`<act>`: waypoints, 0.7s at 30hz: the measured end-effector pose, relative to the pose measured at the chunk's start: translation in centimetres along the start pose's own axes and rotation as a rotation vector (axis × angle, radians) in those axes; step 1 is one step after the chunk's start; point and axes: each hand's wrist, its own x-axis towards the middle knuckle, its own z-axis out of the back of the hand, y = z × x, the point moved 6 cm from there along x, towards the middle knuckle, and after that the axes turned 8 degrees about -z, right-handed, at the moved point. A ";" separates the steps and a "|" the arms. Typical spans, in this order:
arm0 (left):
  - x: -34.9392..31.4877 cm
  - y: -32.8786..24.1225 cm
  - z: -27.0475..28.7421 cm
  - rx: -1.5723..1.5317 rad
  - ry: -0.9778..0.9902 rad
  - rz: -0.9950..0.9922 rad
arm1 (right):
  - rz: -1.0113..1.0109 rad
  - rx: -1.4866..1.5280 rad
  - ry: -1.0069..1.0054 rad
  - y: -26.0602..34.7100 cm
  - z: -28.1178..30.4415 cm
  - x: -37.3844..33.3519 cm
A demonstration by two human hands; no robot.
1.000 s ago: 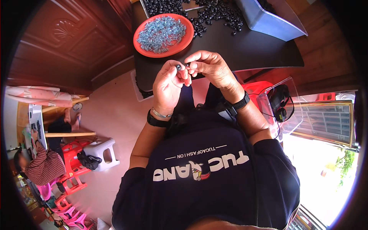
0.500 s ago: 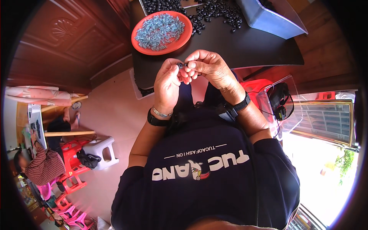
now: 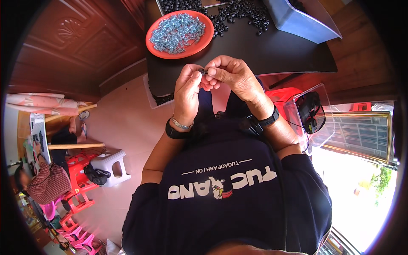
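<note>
In front of my body, above my lap, my left hand pinches a small black part between thumb and forefinger. My right hand is closed as well, its thumb and forefinger meeting the same spot from the other side. Fingertips cover most of the part, so its full shape is hidden. Beyond my hands, on the black table, sits a red-orange plate heaped with small shiny, bluish metal pieces. Many loose small black ring-like parts lie behind and beside the plate.
A grey-blue bin stands at the table's far right. Below the table's left edge is a clear tray with black bits. At right, a clear box holds a black device. Far left, a person sits near stools.
My fingertips have come closer together, and the black part's round open end no longer shows. My left hand has tilted slightly; the plate and table things stay put.
</note>
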 end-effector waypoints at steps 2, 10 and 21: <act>0.0 0.0 0.0 0.067 0.009 -0.028 | -0.003 -0.022 -0.009 0.0 0.0 0.0; -0.2 0.0 -0.1 0.186 0.051 -0.043 | -0.031 -0.098 -0.012 0.2 0.3 -0.2; -0.1 -0.2 -0.5 0.028 0.144 -0.073 | 0.184 -0.073 0.145 0.8 -1.4 -0.2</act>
